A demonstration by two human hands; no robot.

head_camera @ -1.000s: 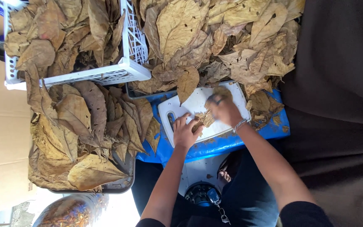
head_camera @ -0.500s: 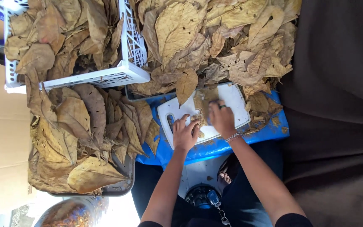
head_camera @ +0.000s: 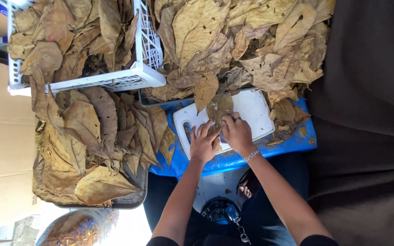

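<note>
Both hands sit closer together than half a second ago, and the right one has pulled in from the far part of the board toward its middle.

Head view, the only one:
- Left hand (head_camera: 204,143) lies flat, fingers spread, palm down on the near end of the white cutting board (head_camera: 256,109), just beside the board's handle slot. Pressing, not clenched; cannot tell if anything is pinched under it.
- Right hand (head_camera: 236,133) touches the left, fingers curled down onto a dry brown leaf (head_camera: 220,108) lying on the board. Ring on one finger, bracelet at the wrist. Looks like a light grip or pin on the leaf's near edge; fingertips partly hidden, so cannot tell for sure.
- That leaf lies roughly mid-board, its far end running under another leaf that hangs off the big pile.
- Board rests on a blue lid (head_camera: 292,141) across the person's lap, with leaf crumbs along its right edge.
- Loose leaf pile (head_camera: 251,45) beyond the board, overlapping its far edge.
- White lattice crate (head_camera: 149,68) at upper left, full of leaves.
- Grey tray (head_camera: 135,198) at lower left, heaped with flatter leaves, just beside the blue lid.
- Dark cloth (head_camera: 365,136) fills the right side.
- Clear jar (head_camera: 76,230) with brown contents at the bottom left edge.
</note>
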